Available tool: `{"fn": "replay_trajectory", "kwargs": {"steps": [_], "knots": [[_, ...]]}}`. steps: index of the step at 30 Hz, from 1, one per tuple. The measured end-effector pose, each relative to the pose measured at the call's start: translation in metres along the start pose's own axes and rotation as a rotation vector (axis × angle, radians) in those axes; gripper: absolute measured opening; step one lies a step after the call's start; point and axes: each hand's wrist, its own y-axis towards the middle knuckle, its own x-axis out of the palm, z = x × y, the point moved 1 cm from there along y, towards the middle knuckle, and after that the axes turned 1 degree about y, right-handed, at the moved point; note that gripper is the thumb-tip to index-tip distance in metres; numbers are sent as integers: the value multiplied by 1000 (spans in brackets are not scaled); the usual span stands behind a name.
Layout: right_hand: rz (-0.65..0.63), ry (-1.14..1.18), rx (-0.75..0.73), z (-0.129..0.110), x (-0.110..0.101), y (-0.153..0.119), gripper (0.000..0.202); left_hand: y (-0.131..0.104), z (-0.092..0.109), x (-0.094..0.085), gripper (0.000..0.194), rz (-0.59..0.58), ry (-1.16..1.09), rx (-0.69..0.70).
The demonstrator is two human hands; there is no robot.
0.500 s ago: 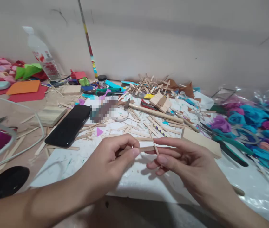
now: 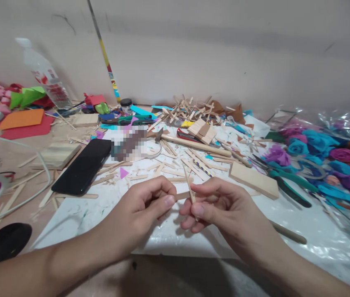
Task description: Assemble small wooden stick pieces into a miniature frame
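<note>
Here pinched sticks (image 2: pixel 188 180) jut sideways from the left grip (image 2: pixel 145 208), upward from the right (image 2: pixel 227 204).

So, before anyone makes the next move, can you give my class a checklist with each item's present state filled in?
1. Left hand grips the flat wooden strip: ok, pinched between thumb and fingers.
2. Right hand holds the thin stick: ok, its upper end sticks up past the fingers.
3. Strip and stick touching: cannot tell; they cross in view.
4. Green-handled pliers clear of both hands: ok, lying apart, beyond the right hand.
5. White sheet tidy: not ok, loose sticks are scattered over it.
</note>
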Motion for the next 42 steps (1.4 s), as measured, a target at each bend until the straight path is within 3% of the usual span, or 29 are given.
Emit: {"fn": "replay_trajectory", "kwargs": {"steps": [5, 14, 24, 29, 34, 42], "knots": [[-24, 35, -4, -11, -5, 1, 18, 0, 8, -3, 25, -55, -2, 29], [-216, 187, 199, -9, -3, 0, 24, 0, 2, 3, 28, -175, -147, -36], [-171, 158, 160, -6, 9, -3, 32, 3, -5, 11, 49, -202, -230, -46], [-68, 58, 78, -8, 2, -1, 34, 4, -6, 7, 36, -124, -135, -26], [44, -95, -7, -18, -4, 0, 32, 0, 7, 0, 23, 12, 126, 22], [-81, -385, 49, -15, -3, -4, 29, -6, 15, -1, 22, 4, 360, 126]]}}
